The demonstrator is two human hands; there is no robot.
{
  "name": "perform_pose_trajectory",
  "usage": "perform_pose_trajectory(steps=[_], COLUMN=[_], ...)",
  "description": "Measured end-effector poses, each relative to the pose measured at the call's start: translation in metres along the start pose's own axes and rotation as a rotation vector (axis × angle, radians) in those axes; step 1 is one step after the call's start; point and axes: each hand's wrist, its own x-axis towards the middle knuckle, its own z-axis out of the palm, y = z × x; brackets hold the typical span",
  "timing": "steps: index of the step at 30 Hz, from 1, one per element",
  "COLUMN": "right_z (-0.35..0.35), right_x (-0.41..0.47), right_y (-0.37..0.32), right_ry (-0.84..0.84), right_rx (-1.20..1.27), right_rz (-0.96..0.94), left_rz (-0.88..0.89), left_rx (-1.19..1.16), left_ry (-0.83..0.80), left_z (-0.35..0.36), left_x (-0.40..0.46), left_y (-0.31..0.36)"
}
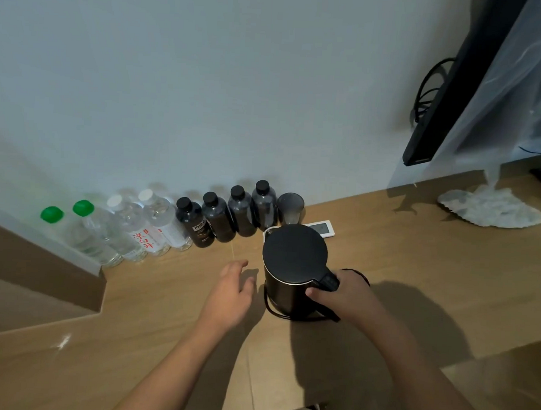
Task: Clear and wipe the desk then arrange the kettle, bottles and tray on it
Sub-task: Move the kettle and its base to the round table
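Two bare arms reach out over the wooden desk (pixel 416 259). On the right, the right hand (pixel 345 298) curls its fingers around the handle of the black kettle (pixel 294 268), which stands upright in the middle of the desk. Just beside the kettle, the left hand (pixel 231 292) hovers with loose, spread fingers and holds nothing. Against the wall stand four clear water bottles (pixel 155 224), four dark bottles (pixel 218 216) and a dark cup (pixel 290 207), all in a row.

Eight bottles (pixel 218 217), one kettle (pixel 294 268), one glass (pixel 290 208).
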Motion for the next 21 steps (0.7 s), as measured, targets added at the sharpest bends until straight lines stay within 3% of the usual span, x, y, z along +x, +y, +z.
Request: perform_pose_trajectory(steps=[5, 9, 21], right_z=[-0.011, -0.037, -0.084], right_x=[0.001, -0.008, -0.034], right_y=[-0.024, -0.031, 0.009], right_ry=[0.066, 0.200, 0.601], right_rx=[-0.093, 0.149, 0.307], right_rz=[-0.045, -0.053, -0.105], left_rz=[-0.004, -0.028, -0.079], left_rx=[0.048, 0.092, 0.208], left_ry=[0.018, -0.009, -0.326], left_z=[-0.003, -0.001, 0.071], left_x=[-0.005, 0.000, 0.070], left_y=[-0.010, -0.014, 0.035])
